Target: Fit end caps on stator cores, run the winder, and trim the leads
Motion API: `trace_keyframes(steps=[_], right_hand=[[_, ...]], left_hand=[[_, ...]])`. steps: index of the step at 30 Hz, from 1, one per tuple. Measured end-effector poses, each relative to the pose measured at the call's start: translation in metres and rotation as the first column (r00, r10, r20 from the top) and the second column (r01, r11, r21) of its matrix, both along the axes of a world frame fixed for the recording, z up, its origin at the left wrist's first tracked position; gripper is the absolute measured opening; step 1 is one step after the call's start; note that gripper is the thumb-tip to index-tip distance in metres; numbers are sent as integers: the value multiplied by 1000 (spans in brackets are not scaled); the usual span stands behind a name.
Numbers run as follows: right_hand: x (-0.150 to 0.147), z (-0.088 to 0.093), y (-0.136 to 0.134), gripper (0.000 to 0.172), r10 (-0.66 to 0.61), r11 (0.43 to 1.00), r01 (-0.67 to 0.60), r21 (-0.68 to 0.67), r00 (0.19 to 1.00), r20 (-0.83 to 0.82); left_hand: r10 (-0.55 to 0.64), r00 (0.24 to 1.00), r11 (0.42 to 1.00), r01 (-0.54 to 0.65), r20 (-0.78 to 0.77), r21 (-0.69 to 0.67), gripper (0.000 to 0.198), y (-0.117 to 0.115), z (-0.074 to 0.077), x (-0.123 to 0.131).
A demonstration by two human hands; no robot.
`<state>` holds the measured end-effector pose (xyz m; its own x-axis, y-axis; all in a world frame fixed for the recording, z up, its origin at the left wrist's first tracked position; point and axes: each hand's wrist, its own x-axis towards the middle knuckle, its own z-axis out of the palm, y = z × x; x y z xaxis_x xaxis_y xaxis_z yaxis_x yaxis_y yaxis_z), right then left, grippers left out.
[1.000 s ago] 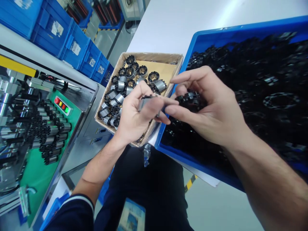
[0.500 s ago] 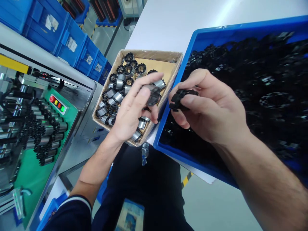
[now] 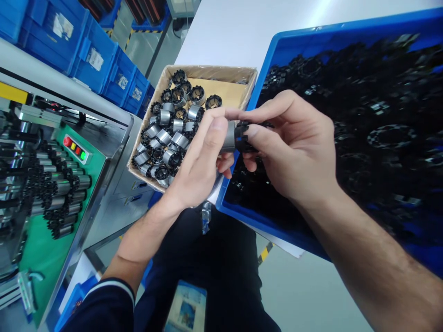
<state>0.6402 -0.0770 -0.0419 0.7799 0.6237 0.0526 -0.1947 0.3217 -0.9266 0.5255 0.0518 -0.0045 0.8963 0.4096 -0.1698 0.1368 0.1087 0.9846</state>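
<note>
In the head view, my left hand [image 3: 199, 157] grips a silver metal sleeve [image 3: 228, 137], its fingers curled around it, while my right hand [image 3: 290, 143] pinches a black plastic ring [image 3: 244, 137] against the sleeve's end. Both wrists angle inward. Inside the cardboard box [image 3: 207, 69], many capped sleeves [image 3: 169, 143] lie packed, leaving bare card [image 3: 224, 92] at its far corner. Just right of the box, a blue tray [image 3: 346, 24] holds a heap of loose black rings [image 3: 391, 138].

Blue crate [image 3: 346, 25], black parts [image 3: 380, 87] (seemingly, under the blur), yellow-black striped floor tape [image 3: 265, 252]
</note>
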Motion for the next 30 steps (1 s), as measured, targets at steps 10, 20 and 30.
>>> trace_keyframes(steps=[10,20,30], right_hand=[[-7,-8,-8,11,-204,954,283,-99,855,478],[27,-12,-8,11,-249,949,306,-77,875,414],[57,-24,-16,15,-203,867,420,-269,790,578]], left_hand=[[15,1000,1000,-15,-15,-19,53,-5,-2,0],[37,995,960,-61,93,274,51,43,8,12],[-381,924,600,264,-21,755,22,147,-38,164]])
